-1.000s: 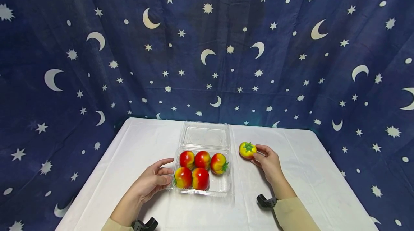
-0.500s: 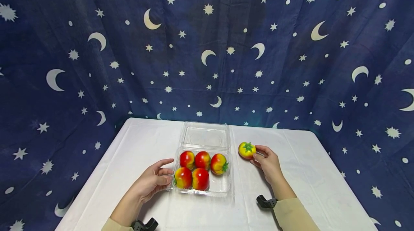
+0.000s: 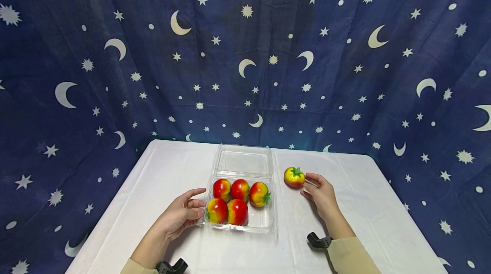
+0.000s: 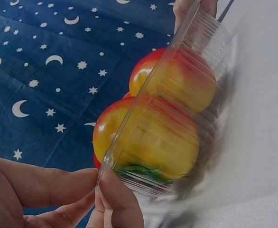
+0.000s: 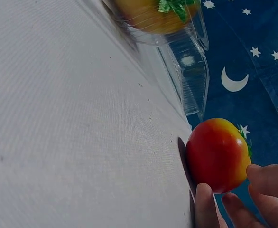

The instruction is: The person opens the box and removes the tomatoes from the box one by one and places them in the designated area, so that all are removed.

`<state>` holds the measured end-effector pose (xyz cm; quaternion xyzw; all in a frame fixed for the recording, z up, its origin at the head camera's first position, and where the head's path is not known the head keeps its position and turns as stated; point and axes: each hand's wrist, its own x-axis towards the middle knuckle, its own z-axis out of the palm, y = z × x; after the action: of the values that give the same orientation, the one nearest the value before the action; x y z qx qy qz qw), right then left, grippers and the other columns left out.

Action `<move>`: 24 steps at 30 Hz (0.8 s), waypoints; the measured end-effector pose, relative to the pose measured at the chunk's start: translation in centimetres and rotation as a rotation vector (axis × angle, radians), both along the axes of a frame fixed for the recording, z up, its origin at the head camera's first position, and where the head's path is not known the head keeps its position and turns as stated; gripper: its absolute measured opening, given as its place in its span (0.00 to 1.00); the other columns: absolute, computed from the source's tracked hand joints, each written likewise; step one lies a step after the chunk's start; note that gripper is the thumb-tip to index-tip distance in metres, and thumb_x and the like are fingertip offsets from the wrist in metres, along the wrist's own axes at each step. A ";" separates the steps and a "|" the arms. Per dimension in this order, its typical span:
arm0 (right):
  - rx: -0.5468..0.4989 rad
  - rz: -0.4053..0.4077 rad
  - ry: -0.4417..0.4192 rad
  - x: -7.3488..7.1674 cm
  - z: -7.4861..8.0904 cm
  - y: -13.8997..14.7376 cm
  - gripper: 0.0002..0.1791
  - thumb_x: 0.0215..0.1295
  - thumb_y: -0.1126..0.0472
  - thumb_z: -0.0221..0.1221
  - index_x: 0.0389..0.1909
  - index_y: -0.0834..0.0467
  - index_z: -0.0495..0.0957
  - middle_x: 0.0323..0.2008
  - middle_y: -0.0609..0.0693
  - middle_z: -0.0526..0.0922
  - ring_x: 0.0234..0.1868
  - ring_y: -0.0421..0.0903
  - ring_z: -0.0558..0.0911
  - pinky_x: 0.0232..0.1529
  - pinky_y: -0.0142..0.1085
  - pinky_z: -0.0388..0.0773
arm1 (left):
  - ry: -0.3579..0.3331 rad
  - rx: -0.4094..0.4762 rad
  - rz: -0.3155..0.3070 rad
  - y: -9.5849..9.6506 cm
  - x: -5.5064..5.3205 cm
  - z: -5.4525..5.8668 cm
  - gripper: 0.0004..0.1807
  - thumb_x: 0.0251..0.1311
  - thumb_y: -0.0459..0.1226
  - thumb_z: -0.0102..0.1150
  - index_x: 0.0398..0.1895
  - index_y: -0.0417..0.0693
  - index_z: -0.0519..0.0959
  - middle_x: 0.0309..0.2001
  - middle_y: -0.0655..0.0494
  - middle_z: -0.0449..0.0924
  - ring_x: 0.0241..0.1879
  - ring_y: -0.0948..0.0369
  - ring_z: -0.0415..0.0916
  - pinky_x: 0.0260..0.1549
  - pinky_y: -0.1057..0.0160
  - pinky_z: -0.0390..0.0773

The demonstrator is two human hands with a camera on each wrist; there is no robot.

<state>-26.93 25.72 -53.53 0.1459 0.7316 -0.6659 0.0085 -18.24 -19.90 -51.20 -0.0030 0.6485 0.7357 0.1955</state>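
Note:
My left hand [image 3: 179, 214] pinches the left rim of a clear plastic clamshell box [image 3: 264, 219] between thumb and fingers, as the left wrist view shows closely. Several glossy red-and-yellow fruits [image 3: 238, 212] with green leafy tops, tomato-like, lie in the box in two rows; the front right spot holds none. To the right of the box one more such fruit [image 3: 294, 178] sits on the white table, green top up. My right hand [image 3: 321, 195] is just right of it, fingers loosely spread, fingertips [image 5: 204, 191] right at its edge in the right wrist view.
The box's lid [image 3: 243, 161] is hinged open and lies back towards the far edge of the white-covered table [image 3: 184, 159]. A dark blue curtain [image 3: 215, 61] with moons and stars hangs behind and at the sides. Black cameras [image 3: 318, 240] are strapped to both wrists.
My right hand has shifted slightly right and its fingers have loosened from the single fruit, whose green top has tipped a little backward. The left hand and the box have stayed put.

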 end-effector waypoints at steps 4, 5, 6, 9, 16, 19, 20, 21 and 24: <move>-0.002 -0.007 0.004 0.2 0.0 0.2 0.30 0.76 0.70 0.59 0.77 0.63 0.68 0.76 0.62 0.72 0.55 0.40 0.84 0.50 0.33 0.89 | -0.001 -0.002 0.004 0.0 0.0 0.1 0.48 0.58 0.22 0.62 0.84 0.39 0.56 0.46 0.53 0.81 0.35 0.63 0.81 0.38 0.64 0.86; -0.003 -0.006 0.008 0.2 0.0 0.3 0.30 0.76 0.70 0.59 0.77 0.63 0.67 0.76 0.62 0.72 0.55 0.40 0.84 0.50 0.33 0.89 | -0.002 -0.004 0.009 0.0 0.0 0.1 0.48 0.58 0.22 0.62 0.84 0.39 0.56 0.46 0.53 0.81 0.35 0.62 0.81 0.38 0.64 0.86; -0.006 -0.007 0.010 0.2 0.1 0.4 0.30 0.76 0.70 0.59 0.77 0.63 0.67 0.76 0.62 0.72 0.54 0.40 0.84 0.50 0.33 0.89 | -0.001 -0.005 0.010 0.1 0.0 0.1 0.48 0.58 0.22 0.62 0.84 0.39 0.56 0.46 0.53 0.81 0.35 0.62 0.81 0.38 0.64 0.86; -0.014 -0.007 0.017 0.4 0.3 0.5 0.31 0.76 0.71 0.59 0.77 0.64 0.67 0.76 0.63 0.72 0.52 0.39 0.85 0.48 0.33 0.89 | 0.001 -0.012 0.019 0.1 0.0 0.2 0.48 0.58 0.23 0.63 0.83 0.38 0.57 0.46 0.53 0.81 0.35 0.62 0.81 0.38 0.63 0.86; -0.010 -0.007 0.034 0.9 0.9 0.6 0.31 0.76 0.70 0.60 0.77 0.65 0.67 0.76 0.64 0.71 0.52 0.41 0.85 0.49 0.35 0.89 | 0.008 -0.029 0.035 0.2 0.0 0.2 0.48 0.58 0.22 0.62 0.83 0.38 0.57 0.47 0.52 0.80 0.35 0.62 0.80 0.38 0.63 0.86; 0.017 -0.017 0.037 1.2 1.3 0.6 0.30 0.76 0.69 0.59 0.77 0.64 0.67 0.76 0.62 0.72 0.56 0.45 0.84 0.50 0.34 0.89 | 0.012 -0.026 0.031 0.2 0.0 0.2 0.48 0.58 0.23 0.62 0.83 0.39 0.57 0.47 0.52 0.80 0.35 0.62 0.80 0.38 0.63 0.86; 0.022 -0.019 0.043 1.3 1.5 0.6 0.30 0.76 0.69 0.59 0.77 0.64 0.67 0.76 0.62 0.71 0.58 0.46 0.84 0.50 0.34 0.89 | 0.014 -0.024 0.030 0.2 0.1 0.2 0.47 0.59 0.23 0.62 0.84 0.38 0.56 0.47 0.52 0.81 0.35 0.62 0.80 0.38 0.63 0.86; 0.024 -0.022 0.049 1.4 1.7 0.5 0.30 0.76 0.69 0.58 0.76 0.65 0.67 0.76 0.62 0.71 0.59 0.48 0.83 0.50 0.34 0.89 | 0.014 -0.022 0.027 0.2 0.1 0.2 0.48 0.59 0.23 0.62 0.84 0.39 0.56 0.47 0.52 0.81 0.35 0.62 0.80 0.38 0.63 0.86; 0.022 -0.023 0.069 1.7 2.3 0.4 0.29 0.76 0.70 0.58 0.76 0.65 0.68 0.75 0.62 0.71 0.61 0.50 0.82 0.50 0.32 0.88 | 0.013 -0.021 0.026 0.3 0.2 0.2 0.48 0.59 0.23 0.62 0.84 0.39 0.56 0.47 0.52 0.81 0.35 0.61 0.80 0.38 0.63 0.86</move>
<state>-25.21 26.10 -51.26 0.1312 0.7371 -0.6624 -0.0260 -18.08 -19.64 -51.04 -0.0086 0.6574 0.7313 0.1814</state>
